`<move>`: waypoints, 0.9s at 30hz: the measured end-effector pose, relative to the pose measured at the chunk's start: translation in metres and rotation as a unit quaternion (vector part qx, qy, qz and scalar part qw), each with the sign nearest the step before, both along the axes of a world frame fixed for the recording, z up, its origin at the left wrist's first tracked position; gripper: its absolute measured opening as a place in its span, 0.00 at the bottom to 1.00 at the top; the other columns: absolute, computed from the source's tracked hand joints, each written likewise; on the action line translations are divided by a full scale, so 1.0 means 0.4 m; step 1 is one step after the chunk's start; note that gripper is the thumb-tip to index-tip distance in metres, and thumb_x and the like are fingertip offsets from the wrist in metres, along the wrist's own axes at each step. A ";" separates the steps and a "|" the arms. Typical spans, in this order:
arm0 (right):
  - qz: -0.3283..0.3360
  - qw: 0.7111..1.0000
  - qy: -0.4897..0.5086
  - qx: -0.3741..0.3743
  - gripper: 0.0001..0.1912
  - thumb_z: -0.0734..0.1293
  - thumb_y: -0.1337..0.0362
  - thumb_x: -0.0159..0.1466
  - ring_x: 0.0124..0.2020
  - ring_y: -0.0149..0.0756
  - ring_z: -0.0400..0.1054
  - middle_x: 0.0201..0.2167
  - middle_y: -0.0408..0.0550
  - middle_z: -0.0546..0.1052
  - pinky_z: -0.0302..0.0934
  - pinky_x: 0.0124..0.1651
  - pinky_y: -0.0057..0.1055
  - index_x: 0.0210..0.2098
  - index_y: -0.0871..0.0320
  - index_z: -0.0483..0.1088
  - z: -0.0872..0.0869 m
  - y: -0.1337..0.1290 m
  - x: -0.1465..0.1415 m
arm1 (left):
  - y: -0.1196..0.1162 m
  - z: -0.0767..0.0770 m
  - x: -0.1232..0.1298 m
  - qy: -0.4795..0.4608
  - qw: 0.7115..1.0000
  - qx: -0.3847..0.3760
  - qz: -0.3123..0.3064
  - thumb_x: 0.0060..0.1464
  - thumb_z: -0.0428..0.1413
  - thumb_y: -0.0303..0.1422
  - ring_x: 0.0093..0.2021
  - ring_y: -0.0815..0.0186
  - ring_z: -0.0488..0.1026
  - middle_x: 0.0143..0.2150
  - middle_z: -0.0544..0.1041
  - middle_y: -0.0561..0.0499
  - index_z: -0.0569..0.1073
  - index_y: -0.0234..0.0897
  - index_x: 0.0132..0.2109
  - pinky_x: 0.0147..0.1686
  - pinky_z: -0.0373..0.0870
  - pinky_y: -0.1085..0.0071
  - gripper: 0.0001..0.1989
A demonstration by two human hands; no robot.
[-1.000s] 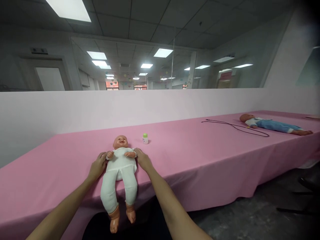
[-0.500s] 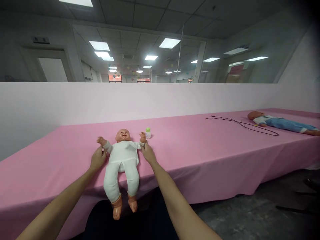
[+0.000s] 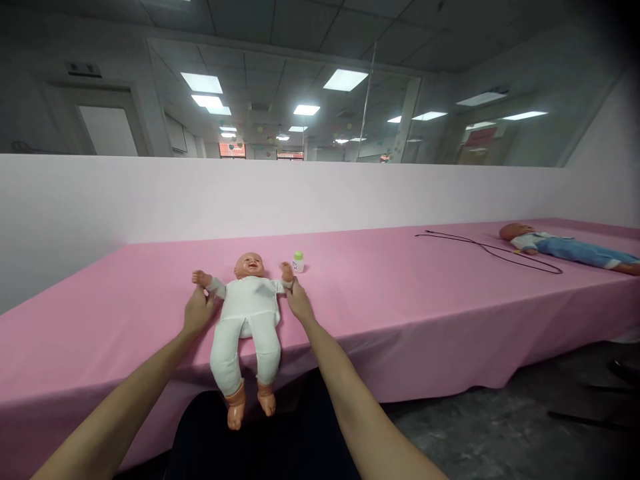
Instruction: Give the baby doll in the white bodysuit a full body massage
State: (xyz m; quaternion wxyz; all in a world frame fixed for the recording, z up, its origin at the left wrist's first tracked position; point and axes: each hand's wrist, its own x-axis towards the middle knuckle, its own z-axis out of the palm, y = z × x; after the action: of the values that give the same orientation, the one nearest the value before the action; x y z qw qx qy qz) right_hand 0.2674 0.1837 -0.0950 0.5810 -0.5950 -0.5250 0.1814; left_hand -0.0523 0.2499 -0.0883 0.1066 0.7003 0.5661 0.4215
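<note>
A baby doll (image 3: 250, 300) in a white cloth suit lies on its back on the pink-covered table (image 3: 360, 280), its feet hanging over the front edge. My left hand (image 3: 199, 309) is closed around the doll's arm on the left side, near the wrist. On the other side, my right hand (image 3: 300, 300) grips the doll's other forearm at the sleeve cuff. Both doll arms are spread outward, with the plastic hands showing above my fingers. Just beyond my right hand stands a small bottle (image 3: 299, 263) with a green cap.
Farther right, a thin black cord (image 3: 485, 247) lies looped on the cloth. A second doll (image 3: 565, 248) in blue trousers rests at the far right. A low white wall (image 3: 300, 200) topped with glass runs behind the table. Dark chair legs (image 3: 590, 420) show at lower right.
The view has shifted slightly, so the table and dolls sit a little differently in the picture. Both hands keep their hold on the doll's arms, with little visible movement.
</note>
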 end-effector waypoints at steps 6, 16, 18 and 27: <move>-0.093 0.992 0.079 0.017 0.22 0.65 0.50 0.66 0.41 0.44 0.77 0.45 0.54 0.81 0.71 0.42 0.36 0.54 0.55 0.67 -0.013 0.037 0.035 | 0.002 0.005 -0.027 -0.165 0.968 -0.004 0.187 0.65 0.52 0.46 0.52 0.49 0.78 0.53 0.77 0.36 0.44 0.29 0.77 0.51 0.74 0.53 0.44; -0.220 0.970 0.092 0.057 0.33 0.61 0.56 0.67 0.65 0.53 0.65 0.64 0.68 0.69 0.61 0.65 0.47 0.68 0.62 0.54 -0.015 0.040 0.049 | 0.015 -0.020 -0.013 0.012 0.975 -0.008 0.223 0.65 0.47 0.38 0.61 0.34 0.66 0.61 0.69 0.25 0.77 0.28 0.57 0.54 0.67 0.39 0.23; -0.232 0.969 0.074 0.048 0.33 0.61 0.59 0.66 0.66 0.54 0.63 0.64 0.70 0.68 0.59 0.66 0.49 0.68 0.62 0.56 -0.025 0.045 0.052 | 0.006 -0.019 -0.002 0.062 0.969 0.007 0.241 0.66 0.46 0.37 0.60 0.34 0.66 0.60 0.70 0.25 0.77 0.28 0.55 0.52 0.67 0.40 0.23; -0.225 0.973 0.045 0.027 0.18 0.58 0.69 0.65 0.66 0.58 0.63 0.68 0.73 0.62 0.61 0.62 0.49 0.49 0.63 0.74 -0.023 0.052 0.045 | -0.009 -0.028 0.033 0.227 0.948 0.079 0.208 0.70 0.40 0.36 0.55 0.38 0.68 0.53 0.74 0.28 0.76 0.23 0.54 0.49 0.68 0.46 0.25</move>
State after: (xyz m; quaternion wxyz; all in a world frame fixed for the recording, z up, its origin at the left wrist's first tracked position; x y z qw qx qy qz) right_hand 0.2855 0.2043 -0.1043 0.6457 -0.6731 -0.3559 0.0579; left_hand -0.0389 0.2461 -0.0994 -0.1704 0.6502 0.6735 0.3076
